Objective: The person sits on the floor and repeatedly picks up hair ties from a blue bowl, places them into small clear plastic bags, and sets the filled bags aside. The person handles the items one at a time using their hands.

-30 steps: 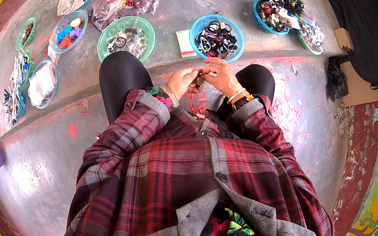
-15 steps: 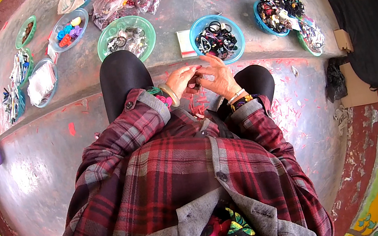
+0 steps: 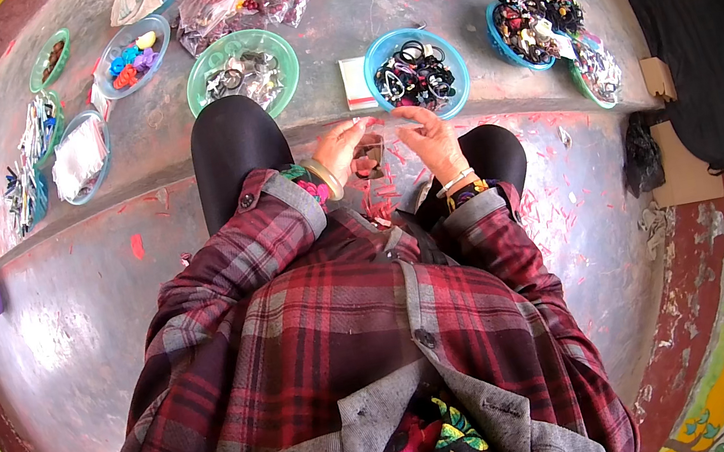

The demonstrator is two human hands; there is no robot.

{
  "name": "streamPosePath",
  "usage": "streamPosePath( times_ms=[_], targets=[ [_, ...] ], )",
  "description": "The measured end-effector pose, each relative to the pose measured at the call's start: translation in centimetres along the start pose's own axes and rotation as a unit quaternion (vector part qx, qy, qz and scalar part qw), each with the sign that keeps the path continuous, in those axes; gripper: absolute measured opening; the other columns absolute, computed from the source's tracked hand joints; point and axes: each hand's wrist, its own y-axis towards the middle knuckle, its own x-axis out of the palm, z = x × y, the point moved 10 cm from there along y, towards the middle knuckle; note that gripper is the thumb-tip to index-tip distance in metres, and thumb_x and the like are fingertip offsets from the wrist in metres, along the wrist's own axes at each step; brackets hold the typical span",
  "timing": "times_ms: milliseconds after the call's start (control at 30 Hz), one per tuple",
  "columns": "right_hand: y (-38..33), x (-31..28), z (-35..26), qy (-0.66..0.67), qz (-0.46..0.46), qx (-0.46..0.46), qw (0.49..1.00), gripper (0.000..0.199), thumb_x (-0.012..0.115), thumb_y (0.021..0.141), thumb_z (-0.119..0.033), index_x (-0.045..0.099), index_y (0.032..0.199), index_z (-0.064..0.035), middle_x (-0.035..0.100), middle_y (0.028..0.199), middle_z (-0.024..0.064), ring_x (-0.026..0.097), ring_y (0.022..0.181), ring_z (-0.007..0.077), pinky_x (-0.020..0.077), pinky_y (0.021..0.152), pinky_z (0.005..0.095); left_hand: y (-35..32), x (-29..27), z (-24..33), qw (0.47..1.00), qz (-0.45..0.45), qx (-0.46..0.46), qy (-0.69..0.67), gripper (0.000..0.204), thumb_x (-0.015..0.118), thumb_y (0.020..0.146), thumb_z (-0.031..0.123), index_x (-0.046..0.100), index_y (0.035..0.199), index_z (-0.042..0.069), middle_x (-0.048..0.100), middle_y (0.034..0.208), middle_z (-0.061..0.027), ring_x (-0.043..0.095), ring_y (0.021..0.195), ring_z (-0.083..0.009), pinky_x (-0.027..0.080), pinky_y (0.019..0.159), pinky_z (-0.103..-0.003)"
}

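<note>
A: Left to right, quick. Far left?

B: Shallow bowl (image 3: 109,145) of white packets (image 3: 82,159) on the concrete ledge (image 3: 323,59), then left knee (image 3: 235,137), green bowl (image 3: 287,70) of small bits (image 3: 258,78) just beyond it

A: Left hand (image 3: 337,150)?

B: Closed at the fingers, gripping a small dark piece (image 3: 375,152). Too small to say what kind

A: Where's that piece exactly?

B: Between the hands, at the left fingertips, over the gap between the knees. Red scraps (image 3: 385,192) on the floor below

A: Right hand (image 3: 433,147)?

B: Loosely open, thumb and forefinger apart, just beside the piece. Nothing visible in it, though something very thin wouldn't show. Blue bowl (image 3: 460,73) of black loops (image 3: 417,71) sits just beyond

A: Step?

B: Looks like fine fingertip work on the piece, mid-handling, left steadying, right free

A: Next move calls for?

B: My read: a steady left hold and a precise right pinch
</note>
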Motion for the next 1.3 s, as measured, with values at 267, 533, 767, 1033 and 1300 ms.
streamPosePath(
  times_ms=[267, 533, 767, 1033, 1300],
  targets=[
    [-0.5, 1.9, 2.4, 0.013, -0.081, 0.108, 0.991, 0.024, 0.065, 0.075, -0.015, 0.061, 0.091, 0.0016, 0.06, 0.079, 0.0013, 0.05, 0.067, 0.0074, 0.0391, 0.06, 0.0208, 0.0, -0.1, 0.2, 0.998, -0.012, -0.01, -0.053, 0.038, 0.042, 0.091, 0.027, 0.041, 0.122, 0.004, 0.051, 0.114, -0.0121, 0.055, 0.09, -0.0152, 0.049, 0.062, -0.025],
    [-0.7, 2.1, 2.2, 0.073, -0.079, 0.116, 0.987, 0.017, 0.063, 0.075, -0.014, 0.063, 0.086, 0.0003, 0.06, 0.074, 0.0003, 0.048, 0.062, 0.0061, 0.0368, 0.058, 0.02, -0.6, 1.4, 0.6, 0.995, -0.06, -0.017, -0.077, 0.036, 0.042, 0.091, 0.026, 0.044, 0.119, 0.003, 0.053, 0.108, -0.0104, 0.056, 0.084, -0.0139, 0.049, 0.063, -0.024],
    [-0.8, 1.0, 3.4, 0.171, -0.02, 0.155, 0.973, 0.008, 0.061, 0.078, -0.016, 0.061, 0.078, -0.0074, 0.058, 0.071, -0.0029, 0.049, 0.062, 0.0052, 0.0376, 0.058, 0.0195, -0.1, 1.3, 0.0, 0.996, -0.05, -0.012, -0.067, 0.027, 0.051, 0.087, 0.013, 0.05, 0.111, 0.001, 0.058, 0.094, -0.0074, 0.057, 0.076, -0.0139, 0.049, 0.062, -0.025],
    [-1.0, 1.1, 2.8, 0.244, -0.018, 0.17, 0.955, 0.011, 0.062, 0.079, -0.02, 0.06, 0.083, -0.0098, 0.059, 0.074, -0.0032, 0.054, 0.069, 0.0053, 0.0392, 0.06, 0.0195, 0.9, -0.5, -1.2, 0.996, -0.044, -0.024, -0.068, 0.02, 0.051, 0.087, 0.012, 0.054, 0.101, -0.001, 0.061, 0.093, -0.01, 0.06, 0.078, -0.0162, 0.051, 0.064, -0.027],
    [-1.0, 1.1, 3.4, 0.231, -0.034, 0.179, 0.956, 0.012, 0.06, 0.081, -0.02, 0.062, 0.083, -0.0086, 0.061, 0.076, -0.001, 0.054, 0.069, 0.0068, 0.0396, 0.06, 0.0199, 0.3, 0.4, -0.2, 0.996, -0.041, -0.006, -0.078, 0.021, 0.049, 0.088, 0.016, 0.055, 0.101, 0.0, 0.061, 0.092, -0.0089, 0.06, 0.08, -0.016, 0.051, 0.065, -0.026]
  ],
)
